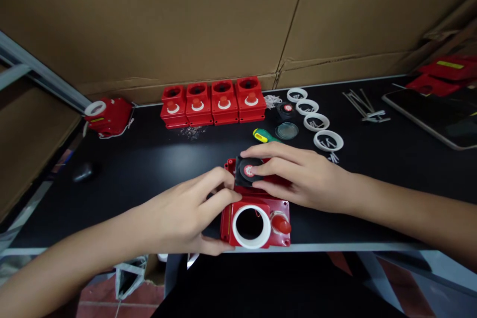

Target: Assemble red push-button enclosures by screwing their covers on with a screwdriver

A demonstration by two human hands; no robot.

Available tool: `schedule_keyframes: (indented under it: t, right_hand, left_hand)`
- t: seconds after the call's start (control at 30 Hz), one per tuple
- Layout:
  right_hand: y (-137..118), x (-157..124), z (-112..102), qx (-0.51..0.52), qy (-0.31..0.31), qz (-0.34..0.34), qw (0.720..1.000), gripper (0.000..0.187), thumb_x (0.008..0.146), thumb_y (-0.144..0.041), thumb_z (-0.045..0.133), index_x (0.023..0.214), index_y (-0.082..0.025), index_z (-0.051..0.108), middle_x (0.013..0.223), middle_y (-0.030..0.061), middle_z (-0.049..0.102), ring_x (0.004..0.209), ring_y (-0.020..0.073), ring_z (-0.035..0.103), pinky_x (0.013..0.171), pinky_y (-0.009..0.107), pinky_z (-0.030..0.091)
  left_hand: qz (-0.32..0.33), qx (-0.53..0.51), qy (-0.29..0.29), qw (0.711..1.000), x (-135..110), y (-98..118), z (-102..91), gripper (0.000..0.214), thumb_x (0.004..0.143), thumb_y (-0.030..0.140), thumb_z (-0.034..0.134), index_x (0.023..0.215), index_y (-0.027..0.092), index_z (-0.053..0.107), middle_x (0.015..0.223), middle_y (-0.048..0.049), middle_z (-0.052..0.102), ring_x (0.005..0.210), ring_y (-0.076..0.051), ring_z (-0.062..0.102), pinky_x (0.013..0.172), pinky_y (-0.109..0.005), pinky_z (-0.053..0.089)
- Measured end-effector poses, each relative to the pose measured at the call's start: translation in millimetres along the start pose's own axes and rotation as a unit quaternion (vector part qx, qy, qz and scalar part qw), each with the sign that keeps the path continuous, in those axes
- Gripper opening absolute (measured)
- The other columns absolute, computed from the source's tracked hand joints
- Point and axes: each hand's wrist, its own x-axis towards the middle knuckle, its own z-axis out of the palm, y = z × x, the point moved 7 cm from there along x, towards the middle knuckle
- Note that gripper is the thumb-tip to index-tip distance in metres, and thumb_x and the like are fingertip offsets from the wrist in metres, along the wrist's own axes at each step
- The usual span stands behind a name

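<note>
At the table's front edge lies a red plastic housing (277,205), with a white ring (267,227) around a dark round hole and a red dome-shaped knob (282,224) beside it. My left hand (182,213) is closed around its left side, thumb low and fingers on top. Just behind it, a black round speaker-like part (242,175) with a red-and-white label sits over an open red box part (230,164). The fingers of my right hand (305,171) are bent onto this black part from the right, gripping it. My right palm hides much of the box part.
Several red housings (223,104) stand in a row at the back, with another (112,117) at left. White rings holding screws (328,141) curve along the right, near a green-yellow screwdriver (265,135) and clear disc (286,130). Long bolts (363,104) and a tablet-like device (428,114) lie farther right.
</note>
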Motion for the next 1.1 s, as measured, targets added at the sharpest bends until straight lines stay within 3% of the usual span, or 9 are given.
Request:
schedule_keyframes:
  t: [0.13, 0.23, 0.33, 0.43, 0.57, 0.7, 0.87, 0.97, 1.1]
  right_hand:
    - [1.1, -2.7, 0.8, 0.003, 0.015, 0.014, 1.000, 0.015, 0.107, -0.022, 0.074, 0.120, -0.018, 0.070, 0.138, 0.0181, 0.080, 0.122, 0.0223, 0.082, 0.104, 0.032, 0.070]
    - [0.4, 0.2, -2.1, 0.034, 0.028, 0.037, 0.998, 0.014, 0.106, -0.022, 0.075, 0.119, -0.019, 0.070, 0.138, 0.0167, 0.080, 0.124, 0.0213, 0.082, 0.109, 0.034, 0.069]
    - [5.9, 6.7, -20.8, 0.041, 0.052, 0.075, 0.995, 0.012, 0.107, -0.024, 0.074, 0.118, -0.023, 0.070, 0.135, 0.0121, 0.082, 0.124, 0.0225, 0.082, 0.108, 0.037, 0.069]
    - [33.1, 6.1, -53.8, -0.014, 0.058, 0.149, 0.987, 0.008, 0.107, -0.027, 0.073, 0.114, -0.030, 0.072, 0.134, 0.0059, 0.083, 0.127, 0.0280, 0.080, 0.104, 0.046, 0.070]
    - [83.7, -9.1, -74.7, -0.123, -0.059, 0.174, 0.975, 0.014, 0.100, -0.044, 0.076, 0.107, -0.032, 0.074, 0.120, 0.0066, 0.085, 0.105, 0.0360, 0.079, 0.091, 0.056, 0.065]
    - [116.5, -24.5, -63.5, -0.115, -0.139, 0.216, 0.960, 0.019, 0.099, -0.048, 0.068, 0.100, -0.030, 0.073, 0.115, 0.0065, 0.085, 0.102, 0.0334, 0.080, 0.090, 0.050, 0.061]
    - [119.4, -29.3, -42.1, -0.163, -0.198, 0.296, 0.920, 0.021, 0.095, -0.048, 0.070, 0.093, -0.027, 0.071, 0.111, 0.0085, 0.085, 0.094, 0.0316, 0.079, 0.081, 0.043, 0.056]
    - [120.6, -32.0, -39.7, -0.201, -0.192, 0.328, 0.903, 0.026, 0.093, -0.051, 0.076, 0.088, -0.027, 0.070, 0.094, 0.0073, 0.082, 0.083, 0.0297, 0.076, 0.072, 0.040, 0.052]
    - [124.2, -35.3, -36.4, -0.206, -0.156, 0.307, 0.916, 0.033, 0.094, -0.055, 0.079, 0.083, -0.025, 0.069, 0.083, 0.0067, 0.079, 0.071, 0.0247, 0.070, 0.065, 0.038, 0.047]
  left_hand:
    - [0.009, 0.033, 0.025, 0.999, -0.1, -3.0, 2.3, 0.069, 0.084, 0.038, 0.100, 0.135, 0.011, 0.063, 0.148, -0.0246, 0.058, 0.129, -0.037, 0.072, 0.098, -0.044, 0.070]
    - [0.020, 0.025, 0.029, 0.999, 2.0, -5.8, 5.7, 0.068, 0.086, 0.039, 0.099, 0.137, 0.012, 0.062, 0.147, -0.0234, 0.061, 0.130, -0.036, 0.072, 0.102, -0.045, 0.070]
    - [0.023, 0.007, 0.033, 0.999, 2.5, -8.7, 7.3, 0.067, 0.088, 0.041, 0.098, 0.136, 0.014, 0.061, 0.145, -0.0220, 0.063, 0.129, -0.034, 0.073, 0.104, -0.043, 0.069]
    - [0.019, 0.004, 0.032, 0.999, 0.4, -11.0, 8.8, 0.064, 0.089, 0.041, 0.097, 0.136, 0.015, 0.060, 0.149, -0.0233, 0.061, 0.132, -0.034, 0.072, 0.106, -0.043, 0.069]
    - [0.021, 0.013, 0.037, 0.999, -2.1, -11.4, 8.3, 0.065, 0.091, 0.046, 0.095, 0.136, 0.015, 0.060, 0.147, -0.0229, 0.060, 0.130, -0.034, 0.073, 0.102, -0.042, 0.070]
    - [0.031, 0.020, 0.062, 0.997, -0.3, -10.0, 2.1, 0.065, 0.095, 0.050, 0.091, 0.137, 0.013, 0.060, 0.137, -0.0203, 0.063, 0.122, -0.030, 0.073, 0.097, -0.039, 0.069]
    - [0.040, 0.025, 0.076, 0.996, 1.7, -8.4, -1.2, 0.063, 0.094, 0.051, 0.092, 0.135, 0.013, 0.063, 0.123, -0.0157, 0.069, 0.108, -0.027, 0.074, 0.089, -0.036, 0.067]
    - [0.034, 0.020, 0.071, 0.997, 1.8, -8.6, 0.1, 0.062, 0.094, 0.052, 0.092, 0.135, 0.015, 0.063, 0.120, -0.0140, 0.071, 0.103, -0.027, 0.074, 0.087, -0.037, 0.067]
    - [0.034, 0.024, 0.063, 0.997, 2.0, -8.5, 1.4, 0.060, 0.097, 0.053, 0.088, 0.137, 0.017, 0.061, 0.122, -0.0153, 0.072, 0.105, -0.028, 0.075, 0.087, -0.040, 0.068]
